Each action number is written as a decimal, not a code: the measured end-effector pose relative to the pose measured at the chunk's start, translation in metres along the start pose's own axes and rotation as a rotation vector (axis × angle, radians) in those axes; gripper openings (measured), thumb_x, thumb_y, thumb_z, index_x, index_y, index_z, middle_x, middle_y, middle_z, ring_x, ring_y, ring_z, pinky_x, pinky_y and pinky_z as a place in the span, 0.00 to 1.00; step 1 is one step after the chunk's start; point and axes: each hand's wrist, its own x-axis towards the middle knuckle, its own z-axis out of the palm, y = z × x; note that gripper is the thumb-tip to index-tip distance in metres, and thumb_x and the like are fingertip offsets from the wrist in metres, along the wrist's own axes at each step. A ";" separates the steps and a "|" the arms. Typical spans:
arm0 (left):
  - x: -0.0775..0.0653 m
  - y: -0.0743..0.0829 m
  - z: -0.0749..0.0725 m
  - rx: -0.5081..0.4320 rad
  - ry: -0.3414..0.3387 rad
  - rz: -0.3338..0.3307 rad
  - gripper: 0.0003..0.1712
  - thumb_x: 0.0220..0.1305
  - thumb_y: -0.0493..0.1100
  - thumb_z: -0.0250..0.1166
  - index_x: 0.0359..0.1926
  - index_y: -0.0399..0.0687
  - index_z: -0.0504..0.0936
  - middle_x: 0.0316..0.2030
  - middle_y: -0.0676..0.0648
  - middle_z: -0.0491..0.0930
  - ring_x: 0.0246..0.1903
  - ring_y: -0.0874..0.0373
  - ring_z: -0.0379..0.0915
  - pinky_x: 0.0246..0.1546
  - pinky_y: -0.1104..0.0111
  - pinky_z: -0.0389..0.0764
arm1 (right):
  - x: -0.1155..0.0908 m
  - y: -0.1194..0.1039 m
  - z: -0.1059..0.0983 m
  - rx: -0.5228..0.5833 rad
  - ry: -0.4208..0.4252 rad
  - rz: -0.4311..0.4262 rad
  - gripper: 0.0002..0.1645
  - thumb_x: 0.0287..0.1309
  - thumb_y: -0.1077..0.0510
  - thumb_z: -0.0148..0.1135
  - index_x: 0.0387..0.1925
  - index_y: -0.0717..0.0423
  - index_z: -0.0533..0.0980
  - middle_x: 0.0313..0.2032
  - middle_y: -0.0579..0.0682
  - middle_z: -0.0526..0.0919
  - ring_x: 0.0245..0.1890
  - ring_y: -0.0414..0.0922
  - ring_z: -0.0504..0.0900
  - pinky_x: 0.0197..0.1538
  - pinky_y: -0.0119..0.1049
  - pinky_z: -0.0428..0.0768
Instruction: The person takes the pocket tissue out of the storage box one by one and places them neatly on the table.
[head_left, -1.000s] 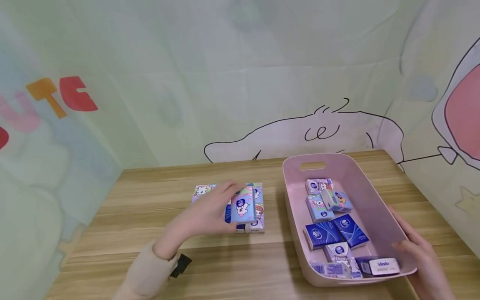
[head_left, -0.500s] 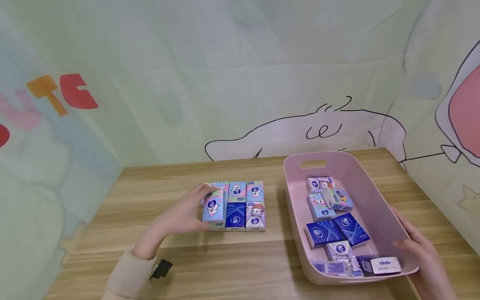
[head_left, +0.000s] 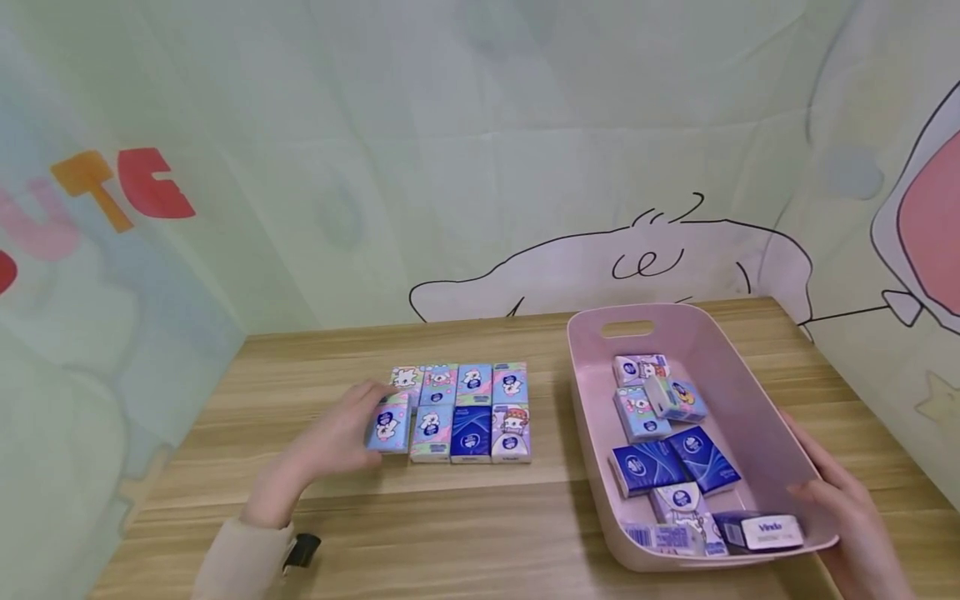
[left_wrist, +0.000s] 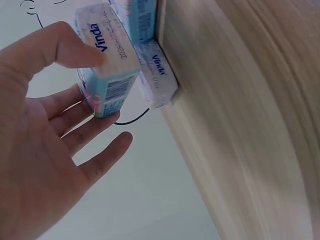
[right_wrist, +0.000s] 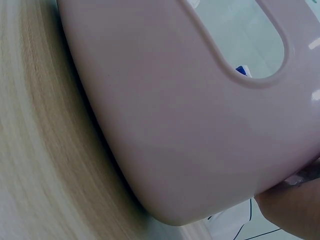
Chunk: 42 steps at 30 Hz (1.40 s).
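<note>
Between the thumb and fingers of my left hand point(head_left: 336, 435) is a blue-and-pink pocket tissue pack point(head_left: 389, 425), at the left front of two rows of tissue packs point(head_left: 471, 432). The left wrist view has the thumb on the pack's white Vinda side point(left_wrist: 107, 42) and fingertips on the opposite side; other packs stand just beyond it. My right hand point(head_left: 843, 512) grips the near right rim of a pink plastic bin point(head_left: 761, 467), thumb over the edge. In the right wrist view the bin's outer wall point(right_wrist: 165, 115) fills most of the picture, with only part of the hand visible.
Inside the bin lie several loose tissue packs, some dark blue point(head_left: 703, 458), some with cartoon prints point(head_left: 641, 414). The wooden table point(head_left: 465, 533) meets a printed cloth backdrop point(head_left: 360, 208) at its back edge.
My left hand has moved left with the tissue pack, from above the rows to their left front, uncovering the packs beneath. The right hand stays on the bin.
</note>
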 end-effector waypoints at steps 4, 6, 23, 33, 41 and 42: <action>0.000 -0.005 0.005 0.050 -0.016 0.002 0.48 0.35 0.34 0.74 0.63 0.36 0.66 0.59 0.39 0.71 0.59 0.43 0.69 0.61 0.49 0.73 | -0.001 0.001 -0.001 0.001 0.002 -0.006 0.43 0.63 0.76 0.29 0.75 0.42 0.45 0.65 0.24 0.67 0.58 0.26 0.73 0.50 0.23 0.76; 0.001 -0.006 0.008 0.066 -0.020 0.006 0.48 0.36 0.34 0.74 0.63 0.36 0.67 0.60 0.39 0.71 0.60 0.42 0.69 0.62 0.48 0.72 | -0.001 0.001 -0.001 -0.001 0.005 -0.004 0.43 0.63 0.76 0.29 0.75 0.42 0.45 0.65 0.24 0.67 0.58 0.26 0.73 0.50 0.24 0.76; 0.000 -0.004 0.013 0.159 -0.044 -0.015 0.47 0.39 0.37 0.73 0.65 0.37 0.67 0.64 0.35 0.68 0.64 0.37 0.63 0.63 0.42 0.67 | -0.001 -0.002 0.003 -0.038 0.026 -0.002 0.42 0.64 0.75 0.30 0.75 0.43 0.45 0.66 0.23 0.66 0.58 0.25 0.72 0.50 0.22 0.75; -0.002 -0.006 0.016 0.112 -0.077 -0.040 0.49 0.41 0.37 0.71 0.68 0.38 0.64 0.69 0.35 0.61 0.67 0.37 0.60 0.62 0.39 0.65 | -0.001 -0.003 0.005 -0.043 0.022 -0.010 0.42 0.64 0.75 0.30 0.75 0.44 0.45 0.66 0.24 0.65 0.59 0.25 0.71 0.51 0.21 0.74; -0.003 -0.006 0.017 0.090 -0.094 -0.045 0.49 0.43 0.36 0.70 0.70 0.40 0.62 0.71 0.37 0.59 0.69 0.36 0.57 0.64 0.40 0.63 | 0.000 -0.002 0.005 -0.020 0.011 -0.023 0.43 0.63 0.76 0.29 0.75 0.45 0.45 0.67 0.25 0.65 0.60 0.26 0.71 0.52 0.22 0.75; -0.002 -0.006 0.018 0.087 -0.097 -0.047 0.50 0.43 0.37 0.69 0.70 0.40 0.61 0.71 0.37 0.58 0.69 0.36 0.57 0.65 0.40 0.63 | -0.001 -0.002 0.005 -0.023 0.014 -0.022 0.43 0.63 0.76 0.29 0.75 0.45 0.46 0.67 0.25 0.65 0.60 0.26 0.71 0.52 0.22 0.75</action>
